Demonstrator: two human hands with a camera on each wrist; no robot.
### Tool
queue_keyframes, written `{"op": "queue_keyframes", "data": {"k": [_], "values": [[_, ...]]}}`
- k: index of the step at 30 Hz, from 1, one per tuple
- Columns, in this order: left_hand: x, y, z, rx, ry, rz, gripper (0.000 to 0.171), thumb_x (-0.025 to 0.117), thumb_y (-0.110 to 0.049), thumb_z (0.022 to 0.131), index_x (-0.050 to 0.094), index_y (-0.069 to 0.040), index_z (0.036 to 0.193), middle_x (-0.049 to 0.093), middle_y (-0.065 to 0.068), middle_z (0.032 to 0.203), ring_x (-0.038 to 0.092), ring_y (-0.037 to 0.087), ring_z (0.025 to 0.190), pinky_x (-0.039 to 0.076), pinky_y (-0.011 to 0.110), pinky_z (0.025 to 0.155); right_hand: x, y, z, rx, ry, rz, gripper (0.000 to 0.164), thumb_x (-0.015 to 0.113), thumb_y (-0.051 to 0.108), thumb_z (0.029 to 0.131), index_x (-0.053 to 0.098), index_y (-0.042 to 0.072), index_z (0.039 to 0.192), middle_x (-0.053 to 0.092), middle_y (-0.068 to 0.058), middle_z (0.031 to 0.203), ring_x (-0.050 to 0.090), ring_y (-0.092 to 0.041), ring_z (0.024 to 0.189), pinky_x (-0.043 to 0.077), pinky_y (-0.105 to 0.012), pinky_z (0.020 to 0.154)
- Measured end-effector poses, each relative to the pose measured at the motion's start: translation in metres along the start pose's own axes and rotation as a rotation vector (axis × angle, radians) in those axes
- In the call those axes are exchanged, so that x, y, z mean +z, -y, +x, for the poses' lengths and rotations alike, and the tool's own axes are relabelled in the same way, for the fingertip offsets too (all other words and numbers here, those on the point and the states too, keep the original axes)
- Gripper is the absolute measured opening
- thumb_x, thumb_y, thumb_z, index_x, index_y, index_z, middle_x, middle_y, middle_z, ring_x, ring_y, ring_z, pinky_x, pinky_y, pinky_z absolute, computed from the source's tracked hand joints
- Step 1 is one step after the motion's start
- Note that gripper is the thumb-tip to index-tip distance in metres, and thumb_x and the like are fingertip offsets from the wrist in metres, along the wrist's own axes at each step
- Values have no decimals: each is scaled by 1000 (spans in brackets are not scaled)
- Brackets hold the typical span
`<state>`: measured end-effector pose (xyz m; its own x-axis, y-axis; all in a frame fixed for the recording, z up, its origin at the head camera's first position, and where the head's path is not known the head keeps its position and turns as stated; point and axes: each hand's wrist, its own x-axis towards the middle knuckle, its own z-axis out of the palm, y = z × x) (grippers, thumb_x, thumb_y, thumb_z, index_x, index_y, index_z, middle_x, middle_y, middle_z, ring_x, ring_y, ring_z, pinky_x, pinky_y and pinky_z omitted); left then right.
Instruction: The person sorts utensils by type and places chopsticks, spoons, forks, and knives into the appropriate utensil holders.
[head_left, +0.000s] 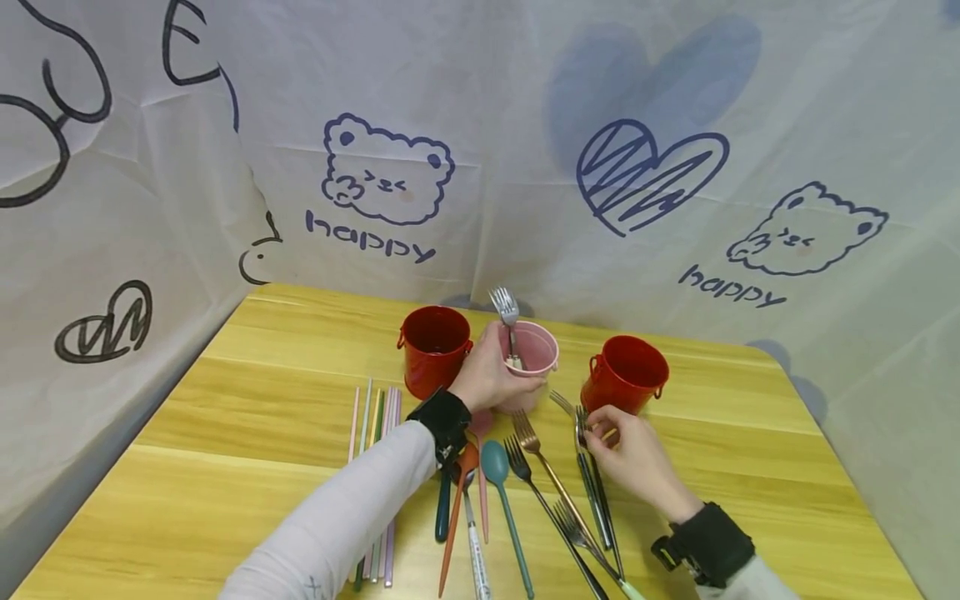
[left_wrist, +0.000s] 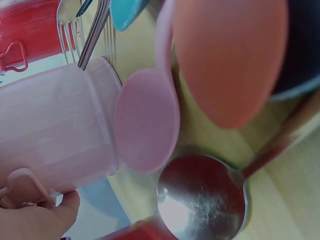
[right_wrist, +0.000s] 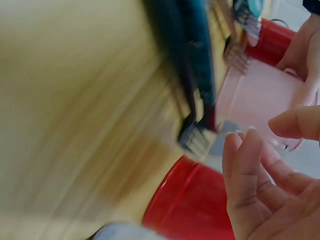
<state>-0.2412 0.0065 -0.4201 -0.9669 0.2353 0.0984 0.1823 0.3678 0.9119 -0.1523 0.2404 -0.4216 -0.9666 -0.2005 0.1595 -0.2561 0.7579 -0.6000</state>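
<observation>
My left hand [head_left: 491, 379] grips a small pink bucket [head_left: 534, 346] from its left side. Inside it a metal fork [head_left: 506, 307] stands with tines up, its lower part partly hidden by the hand. My right hand [head_left: 633, 457] is at the tines of dark-handled forks [head_left: 600, 492], in front of the right red bucket [head_left: 630, 367]. Its thumb [right_wrist: 295, 122] and bent fingers stand apart with nothing between them. Left of these lie a copper-coloured fork [head_left: 551, 471], a black fork [head_left: 536, 492] and a silver fork [head_left: 573, 529].
Another red bucket [head_left: 435, 350] stands left of the pink one. Below the left hand lie a teal spoon [head_left: 497, 462], an orange spoon [head_left: 457, 500], a pink spoon [left_wrist: 147, 120] and a metal spoon [left_wrist: 200, 200]. Several coloured chopsticks [head_left: 392, 417] lie further left. A drawn-on cloth [head_left: 517, 208] hangs behind the table.
</observation>
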Motion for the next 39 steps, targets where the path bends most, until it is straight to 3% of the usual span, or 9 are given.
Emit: {"op": "queue_keyframes", "data": {"k": [10, 21, 30, 39], "values": [[0, 0, -1, -11, 4, 2, 86, 89, -21, 76, 35, -12, 142, 56, 10, 138, 60, 24, 126, 50, 40, 110, -20, -29, -15, 73, 26, -104, 16, 68, 5, 87, 67, 1, 103, 70, -4, 81, 64, -9, 69, 49, -21, 60], [0, 0, -2, -12, -1, 1, 86, 89, -21, 76, 35, -13, 142, 57, 9, 137, 60, 23, 126, 50, 40, 110, -46, -54, -33, 150, 136, -200, 30, 73, 17, 89, 63, -1, 110, 70, -6, 86, 64, -13, 69, 49, -27, 57], [1, 0, -2, -9, -1, 7, 87, 89, -22, 76, 34, -12, 143, 56, 10, 138, 60, 24, 126, 50, 40, 109, -50, -72, -47, 199, 171, -276, 25, 77, 22, 85, 68, 2, 96, 69, -3, 81, 61, -12, 72, 47, -27, 60], [0, 2, 0, 50, -11, 60, 88, 90, -25, 75, 35, -7, 142, 56, 14, 135, 61, 26, 122, 51, 39, 107, -47, -75, -52, 278, 253, -232, 20, 75, 26, 88, 66, 9, 86, 65, 1, 75, 54, -12, 67, 42, -23, 58]]}}
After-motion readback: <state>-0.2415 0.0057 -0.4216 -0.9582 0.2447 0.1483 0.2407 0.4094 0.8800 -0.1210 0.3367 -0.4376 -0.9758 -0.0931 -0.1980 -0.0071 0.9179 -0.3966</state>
